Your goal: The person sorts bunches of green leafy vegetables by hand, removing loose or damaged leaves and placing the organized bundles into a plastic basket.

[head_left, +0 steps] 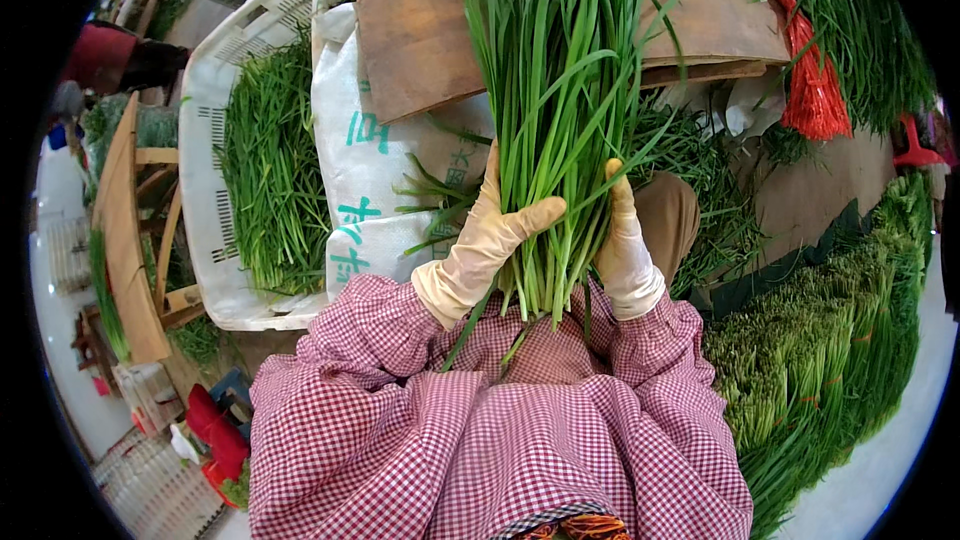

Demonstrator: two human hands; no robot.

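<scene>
This is a vegetable sorting and packing place, like a market stall or produce workshop. Left of the fingers, a white plastic crate (215, 140) holds loose green chives; to their right, tied bundles (830, 340) lie stacked, with red ties (815, 90) beyond them.

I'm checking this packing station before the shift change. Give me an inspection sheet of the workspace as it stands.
Surface: brown board lying on a white printed sack.
Job's things: bunch of long green chives, held upright over the lap by both hands.
Clutter: white plastic crate of loose greens at left; stacked trimmed bundles at right; red ties at upper right.
Hands: left hand and right hand, both in cream gloves, closed around the bunch near its cut ends.
Cables: nothing seen.
Surroundings: wooden rack at far left; pale floor; another person's dark sleeve at upper left.
</scene>
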